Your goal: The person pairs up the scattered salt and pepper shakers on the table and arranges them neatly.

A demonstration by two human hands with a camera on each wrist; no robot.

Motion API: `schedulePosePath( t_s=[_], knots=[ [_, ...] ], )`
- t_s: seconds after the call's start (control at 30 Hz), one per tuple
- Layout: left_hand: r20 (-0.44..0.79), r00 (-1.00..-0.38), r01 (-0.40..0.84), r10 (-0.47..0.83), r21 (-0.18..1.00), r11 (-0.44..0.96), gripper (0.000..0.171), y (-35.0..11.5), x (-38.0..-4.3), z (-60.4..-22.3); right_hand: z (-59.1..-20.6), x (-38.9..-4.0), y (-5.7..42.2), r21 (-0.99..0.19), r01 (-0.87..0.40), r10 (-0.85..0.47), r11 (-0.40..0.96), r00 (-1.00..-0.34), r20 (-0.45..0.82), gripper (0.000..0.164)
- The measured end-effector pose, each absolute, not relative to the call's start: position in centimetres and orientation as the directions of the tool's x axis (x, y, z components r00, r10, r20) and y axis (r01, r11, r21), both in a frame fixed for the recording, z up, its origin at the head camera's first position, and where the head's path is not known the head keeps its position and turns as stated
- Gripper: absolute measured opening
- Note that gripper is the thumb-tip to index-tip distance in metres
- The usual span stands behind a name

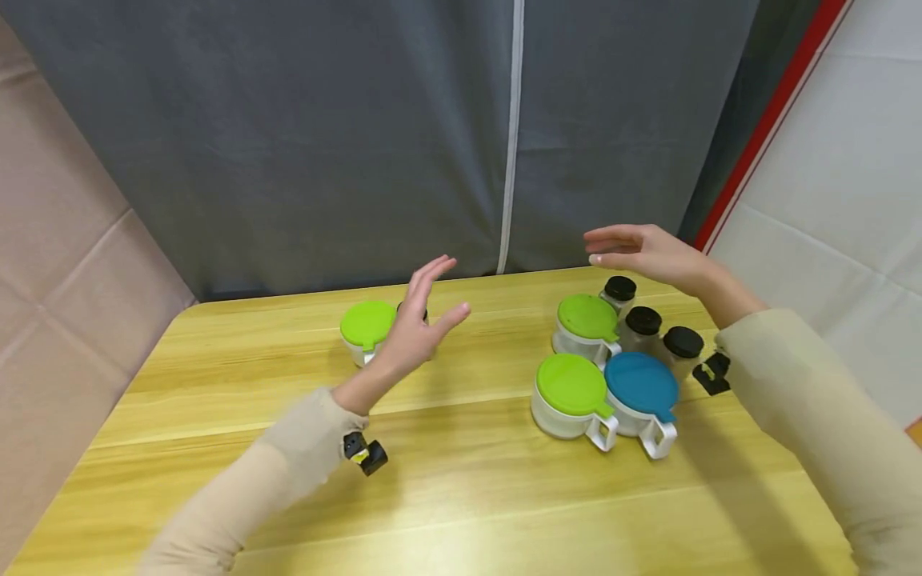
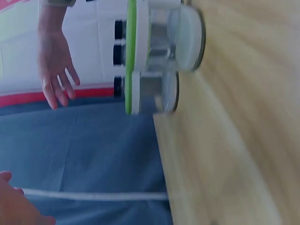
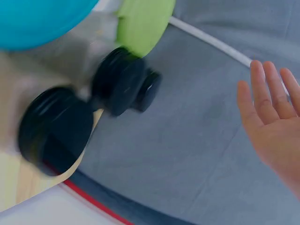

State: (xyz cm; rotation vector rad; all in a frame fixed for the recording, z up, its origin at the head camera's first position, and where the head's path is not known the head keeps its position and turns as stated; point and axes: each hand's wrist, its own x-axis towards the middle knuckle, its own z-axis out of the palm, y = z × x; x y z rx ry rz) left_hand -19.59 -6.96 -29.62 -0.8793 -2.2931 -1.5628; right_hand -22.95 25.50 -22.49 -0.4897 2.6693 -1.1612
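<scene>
My left hand hovers over the table with fingers and thumb spread, holding nothing. Just beyond it stands a green-lidded jar, and a black-capped jar beside that one is mostly hidden by the hand. Above the right-hand group of jars, my right hand is raised with its fingers extended, also holding nothing. That group has two green-lidded jars with white handles, a blue-lidded jar and three black-capped jars. In the right wrist view the right palm shows bare.
The jars stand on a wood-grain table. A grey curtain with a white cord hangs behind its far edge. Pale panels flank the table, the right one edged in red.
</scene>
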Motion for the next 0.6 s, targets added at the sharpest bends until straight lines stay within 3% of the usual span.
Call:
schedulePosePath(
  t_s=[0.27, 0.6],
  knots=[
    [0.45, -0.826, 0.55, 0.34, 0.775, 0.311, 0.06, -3.6, -17.4, -32.6, -23.6, -21.2, 28.6, -0.744, -0.215, -0.317, 0.633, -0.948, 0.004, 0.049],
    [0.264, -0.874, 0.442, 0.408, 0.782, 0.44, 0.078, -0.9, -15.8, -35.0, -26.0, -18.5, 31.9, -0.737, -0.236, -0.268, 0.633, -0.96, 0.078, 0.04]
  ],
)
